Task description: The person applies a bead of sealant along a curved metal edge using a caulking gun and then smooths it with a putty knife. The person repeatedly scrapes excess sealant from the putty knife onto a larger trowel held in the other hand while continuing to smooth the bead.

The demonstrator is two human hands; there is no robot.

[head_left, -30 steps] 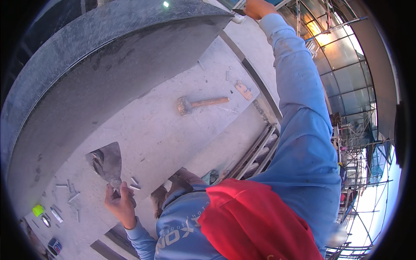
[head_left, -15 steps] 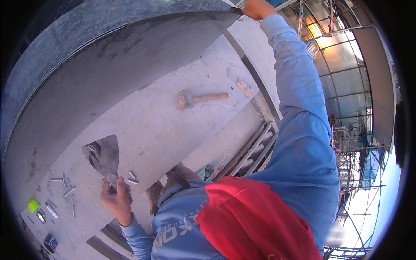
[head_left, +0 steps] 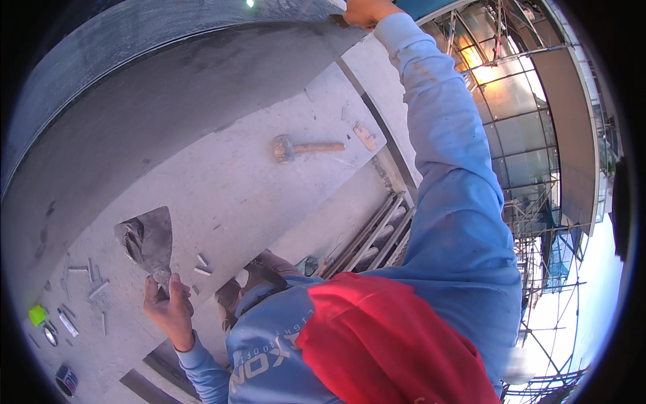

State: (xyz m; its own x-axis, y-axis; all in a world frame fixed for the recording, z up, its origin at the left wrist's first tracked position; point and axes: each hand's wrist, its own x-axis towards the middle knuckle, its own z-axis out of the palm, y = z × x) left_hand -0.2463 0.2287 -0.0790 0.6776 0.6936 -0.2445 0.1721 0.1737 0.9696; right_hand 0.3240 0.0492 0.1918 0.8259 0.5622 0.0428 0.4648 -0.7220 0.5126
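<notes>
My left hand [head_left: 169,310] grips the handle of a wide putty knife [head_left: 153,236], blade pointing up and away. A dark grey lump of filler [head_left: 134,237] clings to the blade's left side. My right arm stretches far up. At its end my right hand [head_left: 369,12] is closed around a dark, flat tool [head_left: 338,21], perhaps a second putty knife, partly cut off by the picture's top. This tool is against or very near the right end of a long curved grey panel [head_left: 222,67], whose surface has darker smeared patches.
A mallet [head_left: 284,149] with a wooden handle and a small tan board [head_left: 365,136] lie on the dusty pale floor. Short strips [head_left: 98,289], a lime-green object [head_left: 37,314] and a dark can [head_left: 66,380] are at lower left. Scaffolding [head_left: 538,222] rises at right.
My right hand and its tool have shifted slightly left along the panel's end. The whole view has moved a little; my left hand still holds the loaded putty knife.
</notes>
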